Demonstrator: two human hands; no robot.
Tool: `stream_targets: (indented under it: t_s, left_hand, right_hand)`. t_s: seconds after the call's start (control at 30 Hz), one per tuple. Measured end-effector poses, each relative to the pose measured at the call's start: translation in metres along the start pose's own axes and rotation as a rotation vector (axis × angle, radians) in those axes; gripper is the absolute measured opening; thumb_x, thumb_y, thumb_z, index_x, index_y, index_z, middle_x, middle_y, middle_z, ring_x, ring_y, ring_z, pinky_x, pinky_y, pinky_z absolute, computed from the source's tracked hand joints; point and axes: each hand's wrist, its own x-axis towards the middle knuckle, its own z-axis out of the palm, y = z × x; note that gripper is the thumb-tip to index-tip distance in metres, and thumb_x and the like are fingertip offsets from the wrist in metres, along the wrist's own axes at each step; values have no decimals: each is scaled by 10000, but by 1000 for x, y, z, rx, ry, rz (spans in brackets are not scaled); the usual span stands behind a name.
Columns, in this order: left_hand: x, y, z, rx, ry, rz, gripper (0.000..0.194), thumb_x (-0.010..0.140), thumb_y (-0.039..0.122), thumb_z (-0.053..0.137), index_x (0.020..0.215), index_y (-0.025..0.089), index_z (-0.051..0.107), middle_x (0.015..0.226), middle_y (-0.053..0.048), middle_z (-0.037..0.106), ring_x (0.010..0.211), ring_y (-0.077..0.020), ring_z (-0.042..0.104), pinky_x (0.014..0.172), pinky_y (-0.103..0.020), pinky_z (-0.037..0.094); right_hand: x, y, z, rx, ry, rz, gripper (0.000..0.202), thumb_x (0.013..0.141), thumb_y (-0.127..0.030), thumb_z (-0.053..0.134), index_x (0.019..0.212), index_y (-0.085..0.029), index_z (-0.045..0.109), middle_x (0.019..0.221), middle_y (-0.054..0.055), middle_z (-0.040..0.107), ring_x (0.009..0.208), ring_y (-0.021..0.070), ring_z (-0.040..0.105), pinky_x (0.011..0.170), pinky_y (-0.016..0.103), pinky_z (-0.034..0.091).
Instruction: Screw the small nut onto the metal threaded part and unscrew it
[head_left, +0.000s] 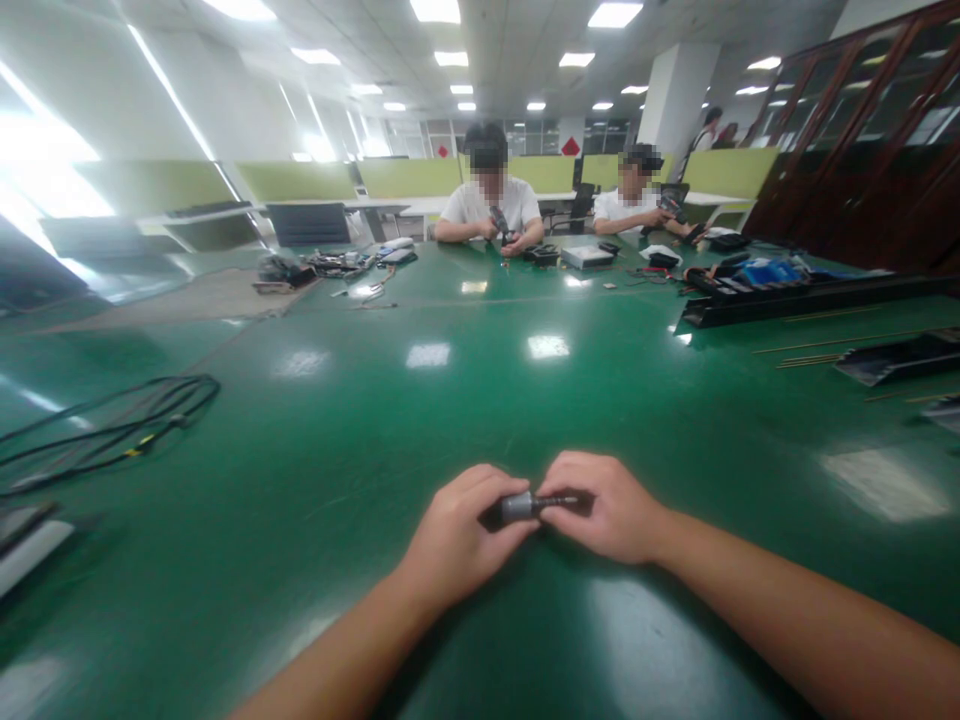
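Note:
Low over the green table (360,400), my left hand (465,520) is closed around a small grey-and-black cylinder (517,507), with thumb and fingers on either side of it. A thin, dark metal shaft (559,500) sticks out of the cylinder to the right, and its pale tip shows. My right hand (600,505) pinches this shaft between thumb and fingers, close to the cylinder's end. The two hands nearly meet at the fingertips. Part of the cylinder's left end is hidden by my left hand, and the exact kind of tool part is too small to make out.
Black cables (142,430) lie coiled on the left. Long black metal channels (795,300) and thin rods (810,360) are on the right. Across the table sit two people, one holding a power drill (499,222). Assorted tools (337,262) are spread along the far side.

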Motion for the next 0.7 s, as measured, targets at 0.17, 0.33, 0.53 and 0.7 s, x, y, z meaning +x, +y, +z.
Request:
stream_targets:
  t_s: [0.17, 0.33, 0.53, 0.7]
  left_hand:
    - [0, -1, 1, -1, 5, 5, 198, 808, 254, 743, 993, 204, 693, 929, -40, 700, 855, -169, 650, 779, -281, 517]
    - [0, -2, 1, -6, 12, 15, 209, 799, 246, 753, 995, 211, 690, 932, -30, 698, 862, -166, 648, 785, -281, 513]
    - [-2, -5, 2, -6, 15, 10, 220, 800, 254, 756, 1005, 212, 688, 938, -26, 697, 864, -160, 646, 778, -272, 513]
    - [-1, -6, 2, -3, 21, 14, 231, 804, 270, 755, 1019, 215, 688, 960, -29, 699, 885, -162, 649, 797, -277, 518]
  right_hand:
    - [0, 1, 0, 4, 8, -3, 107, 804, -144, 687, 901, -181, 708, 865, 48, 688, 788, 169, 637, 741, 278, 499]
    - [0, 2, 0, 4, 7, -1, 103, 799, -144, 693, 896, -174, 710, 856, 52, 689, 776, 171, 639, 733, 279, 500]
    - [-1, 0, 1, 12, 14, 15, 97, 794, -150, 707, 888, -174, 708, 849, 46, 691, 770, 169, 639, 732, 278, 496]
    - [-1, 1, 1, 4, 20, 57, 72, 803, -180, 722, 874, -178, 712, 837, 38, 690, 763, 167, 633, 720, 277, 487]
